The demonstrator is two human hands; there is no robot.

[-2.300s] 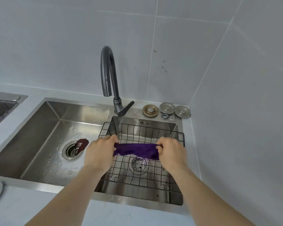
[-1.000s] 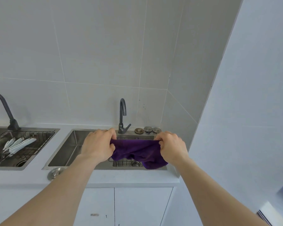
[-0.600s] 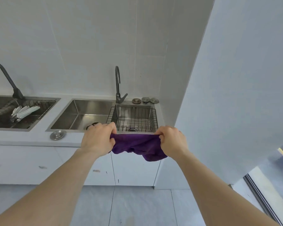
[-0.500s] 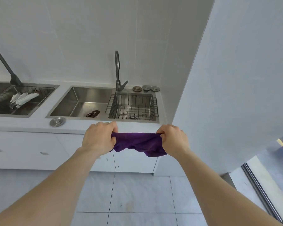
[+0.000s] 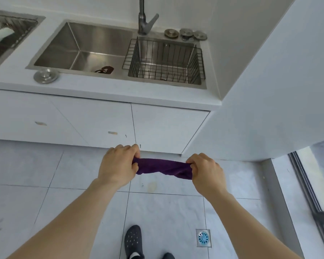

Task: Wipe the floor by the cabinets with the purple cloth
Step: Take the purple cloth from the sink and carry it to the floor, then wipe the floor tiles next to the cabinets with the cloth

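Both hands are gripping the cloth (image 5: 163, 168) at chest-out reach, above the floor (image 5: 165, 208) and clear of it. The left hand (image 5: 119, 165) is clenching one end, fingers curled over so the cloth's edge is vanishing inside the fist. The right hand (image 5: 207, 173) is pinching the other end the same way, knuckles up, its fingertips hidden beneath. Between the hands the cloth is stretching as a bunched, twisted band, sagging a little toward the right hand; how it is folded cannot be made out.

Just beyond the hands the cabinets (image 5: 94, 120) are meeting the floor, with small marks on the doors too blurred to identify. Farther beyond and above, the sink (image 5: 82, 47) is showing a dark item at its bottom, partly cut off by the near rim and hard to name. A wire basket (image 5: 165, 60) is sitting in the sink's right part, beyond the right hand. The tap (image 5: 145, 21) is being cropped by the top edge. Some round metal lids (image 5: 185, 33) are lying behind the basket, and one more lid (image 5: 46, 76) is resting on the counter, beyond and left of the left hand.

Below the hands, a dark shoe (image 5: 133, 240) is showing, with a second one mostly cut off by the bottom edge. A floor drain (image 5: 203, 237) is sitting under the right forearm. A second sink at far left is being cropped, its contents unclear.
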